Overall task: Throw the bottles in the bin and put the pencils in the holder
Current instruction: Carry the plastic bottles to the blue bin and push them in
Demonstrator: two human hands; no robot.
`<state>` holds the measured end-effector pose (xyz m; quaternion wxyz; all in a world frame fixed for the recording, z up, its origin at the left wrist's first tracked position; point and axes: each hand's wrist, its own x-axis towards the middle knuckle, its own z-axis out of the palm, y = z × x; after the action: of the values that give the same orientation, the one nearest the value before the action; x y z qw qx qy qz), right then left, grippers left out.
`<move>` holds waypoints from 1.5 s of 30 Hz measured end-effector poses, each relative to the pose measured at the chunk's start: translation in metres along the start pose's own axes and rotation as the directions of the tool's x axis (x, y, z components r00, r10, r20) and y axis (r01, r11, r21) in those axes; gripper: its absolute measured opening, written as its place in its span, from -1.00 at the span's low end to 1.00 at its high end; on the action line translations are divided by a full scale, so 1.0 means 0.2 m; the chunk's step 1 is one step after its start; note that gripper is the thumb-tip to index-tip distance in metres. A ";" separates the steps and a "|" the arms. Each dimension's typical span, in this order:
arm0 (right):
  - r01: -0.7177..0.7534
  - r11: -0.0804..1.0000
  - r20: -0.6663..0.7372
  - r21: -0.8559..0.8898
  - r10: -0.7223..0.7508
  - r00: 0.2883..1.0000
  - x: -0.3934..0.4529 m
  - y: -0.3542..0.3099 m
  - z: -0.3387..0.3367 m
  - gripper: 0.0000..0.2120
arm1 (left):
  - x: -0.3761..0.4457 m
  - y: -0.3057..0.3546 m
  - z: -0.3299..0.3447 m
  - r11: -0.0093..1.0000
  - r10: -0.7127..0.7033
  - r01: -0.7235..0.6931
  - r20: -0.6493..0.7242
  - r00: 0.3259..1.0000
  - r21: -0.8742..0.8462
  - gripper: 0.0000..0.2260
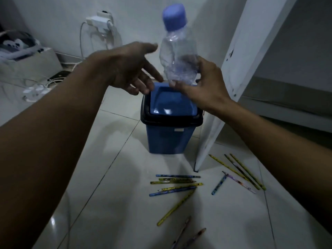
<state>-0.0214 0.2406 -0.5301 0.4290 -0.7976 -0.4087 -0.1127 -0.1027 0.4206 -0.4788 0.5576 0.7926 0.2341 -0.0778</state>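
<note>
A crumpled clear plastic bottle [177, 51] with a blue cap stands upright in the air above the bin, and my right hand [199, 87] grips its base. The blue bin [170, 139] has a black rim and a blue swing lid, which is closed. My left hand [133, 69] hovers just left of the bottle over the bin's back left corner, fingers spread, holding nothing. Several pencils [176, 184] lie scattered on the white tiled floor in front of the bin, and more pencils [239, 169] lie to the right. No holder is in view.
A white furniture leg [212, 133] slants down right beside the bin. At the back left are a wall socket with plugs [100, 20], cables and a power strip [36, 90] on the floor, and a box with cloth [21, 56].
</note>
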 end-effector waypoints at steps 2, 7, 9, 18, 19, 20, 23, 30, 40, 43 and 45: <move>-0.111 0.987 -0.012 0.114 0.113 0.994 -0.01 0.00 0.00 -0.40 | 0.08 -0.07 0.01 0.989 0.058 -0.025 -0.225 0.973 0.148 -0.58; -0.349 0.886 0.022 0.307 0.360 0.933 -0.01 0.03 0.03 -0.46 | 0.24 -0.29 0.13 0.940 0.235 -0.110 -0.380 0.895 0.323 -0.19; -0.396 0.866 0.065 0.305 0.396 0.916 -0.02 0.05 0.03 -0.53 | 0.29 -0.34 0.19 0.946 0.232 -0.118 -0.375 0.897 0.303 -0.08; -0.448 0.832 0.119 0.326 0.434 0.893 -0.03 0.13 0.06 -0.67 | 0.41 -0.43 0.31 0.945 0.294 -0.144 -0.568 0.769 0.293 -0.41; -0.450 0.835 0.124 0.318 0.434 0.893 -0.02 0.14 0.06 -0.67 | 0.41 -0.43 0.31 0.942 0.296 -0.132 -0.580 0.759 0.308 -0.42; -0.443 0.843 0.131 0.306 0.423 0.896 -0.01 0.14 0.06 -0.67 | 0.41 -0.43 0.32 0.938 0.300 -0.120 -0.593 0.747 0.324 -0.44; -0.394 0.893 0.177 0.217 0.361 0.916 -0.01 0.16 0.07 -0.59 | 0.41 -0.44 0.32 0.922 0.326 -0.097 -0.617 0.717 0.374 -0.48; -0.394 0.893 0.283 -0.216 0.444 0.850 -0.01 0.27 0.19 -0.49 | 0.43 -0.46 0.31 0.910 0.344 -0.082 -0.629 0.698 0.406 -0.62; -0.282 0.948 0.268 -0.149 0.314 0.911 -0.01 0.24 0.19 -0.42 | 0.44 -0.47 0.30 0.918 0.340 -0.108 -0.616 0.711 0.382 -0.59; -0.168 0.979 0.309 -0.116 0.197 0.931 -0.03 0.19 0.23 -0.45 | 0.43 -0.47 0.28 0.920 0.340 -0.136 -0.581 0.740 0.367 -0.54; -0.145 0.980 0.324 -0.138 0.183 0.928 -0.04 0.19 0.28 -0.48 | 0.42 -0.47 0.27 0.925 0.338 -0.157 -0.558 0.758 0.347 -0.48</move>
<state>-0.0085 0.2689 -0.5907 0.3157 -0.8593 -0.4006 0.0381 -0.0646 0.4199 -0.6106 0.3403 0.8695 0.2794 0.2239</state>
